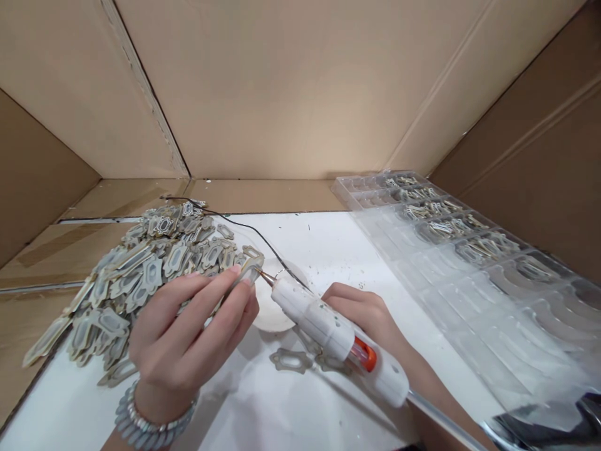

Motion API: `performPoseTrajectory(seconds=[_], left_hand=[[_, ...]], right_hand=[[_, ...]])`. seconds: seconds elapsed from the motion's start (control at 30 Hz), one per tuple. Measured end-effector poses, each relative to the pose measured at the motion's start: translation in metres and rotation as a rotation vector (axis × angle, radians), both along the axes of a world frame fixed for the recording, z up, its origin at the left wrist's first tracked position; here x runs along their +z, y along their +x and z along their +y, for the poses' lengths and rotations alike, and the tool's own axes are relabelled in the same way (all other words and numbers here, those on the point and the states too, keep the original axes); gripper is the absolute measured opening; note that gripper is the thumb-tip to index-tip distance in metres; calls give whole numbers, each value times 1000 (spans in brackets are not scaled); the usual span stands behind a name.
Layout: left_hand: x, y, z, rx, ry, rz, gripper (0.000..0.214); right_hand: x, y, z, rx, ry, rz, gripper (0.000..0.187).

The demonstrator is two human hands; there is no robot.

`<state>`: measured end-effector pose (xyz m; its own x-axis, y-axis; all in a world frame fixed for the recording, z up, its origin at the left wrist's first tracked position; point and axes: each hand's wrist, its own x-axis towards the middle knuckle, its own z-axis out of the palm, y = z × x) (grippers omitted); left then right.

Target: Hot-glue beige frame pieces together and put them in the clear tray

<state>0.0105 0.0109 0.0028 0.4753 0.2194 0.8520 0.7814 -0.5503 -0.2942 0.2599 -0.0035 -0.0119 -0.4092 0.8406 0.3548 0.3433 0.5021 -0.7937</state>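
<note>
My left hand (192, 332), with beaded bracelets at the wrist, pinches a small flat frame-shaped piece (246, 272) between its fingertips. Around the handle of a white hot glue gun (323, 322) my right hand (364, 308) is closed, its fingers partly hidden behind the body. The gun's metal nozzle (267, 275) meets or nearly meets the edge of the piece; contact is hard to tell. A clear glue stick (441, 419) sticks out of the gun's rear. Below the gun lie a loose frame-shaped piece (291, 360) and others partly covered by it.
A large heap of similar pieces (150, 269) is at the left. At the right stands a clear compartment tray (422, 275) with metallic parts in several compartments. A round white pad (275, 316) lies under the hands. A black cord (244, 224) runs to the back; cardboard walls (300, 88) surround the table.
</note>
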Motion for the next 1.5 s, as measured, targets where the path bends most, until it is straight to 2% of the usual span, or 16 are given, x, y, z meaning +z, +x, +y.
performPoseTrajectory(seconds=[0.63,0.87,1.07,1.13,1.2,1.27,1.33,1.4,1.5], left_hand=[[1,0,1,47,20,-18,34],[0,0,4,-12,6,0,32],[-5,-2,11,-36,-36,-93,28],[-5,-9,14,51,-94,-226,21],[-1,-20,16,233,-209,-406,14],[5,-32,15,437,-396,-552,24],[12,-43,13,578,-561,-581,39],[16,-53,12,648,-646,-548,51],[12,-69,15,665,-686,-484,61]], right_hand=[[-4,5,1,-18,3,-37,14],[-2,5,5,-4,-1,-21,20],[5,7,9,-171,-45,-54,30],[5,8,11,-244,-43,-32,32],[5,9,14,-305,-50,-5,36],[3,10,16,-356,-63,3,36],[1,10,17,-389,-62,1,34],[0,10,18,-396,-30,16,33],[-1,8,16,-410,10,31,33]])
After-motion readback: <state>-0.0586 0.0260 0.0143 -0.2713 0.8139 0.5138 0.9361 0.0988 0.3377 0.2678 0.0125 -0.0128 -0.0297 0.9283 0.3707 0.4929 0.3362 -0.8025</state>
